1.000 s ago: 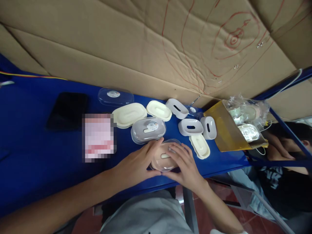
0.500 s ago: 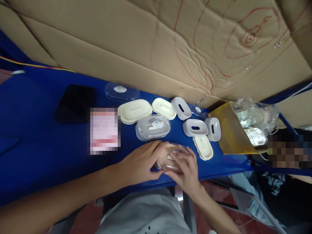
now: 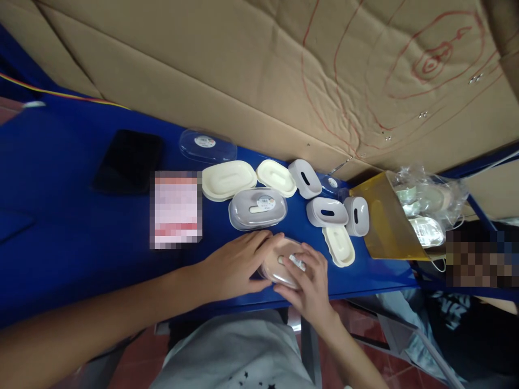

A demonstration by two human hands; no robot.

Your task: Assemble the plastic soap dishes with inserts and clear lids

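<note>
Both my hands press on a beige oval soap box with a clear lid (image 3: 280, 261) at the near edge of the blue table (image 3: 60, 237). My left hand (image 3: 235, 265) curls around its left side, fingers closed on the rim. My right hand (image 3: 308, 281) covers its right side, fingers pressed on the lid. Just behind stands a grey soap box with a clear lid (image 3: 257, 207).
Cream trays (image 3: 228, 179), white slotted inserts (image 3: 326, 211) and a loose clear lid (image 3: 207, 146) lie further back. A black phone (image 3: 127, 161) and a blurred paper (image 3: 175, 209) sit left. A yellow box (image 3: 385, 221) with plastic-wrapped pieces lies right. Cardboard stands behind.
My hands have closed tighter over the beige box, the right hand's fingers now pressing on the lid. The view has shifted slightly.
</note>
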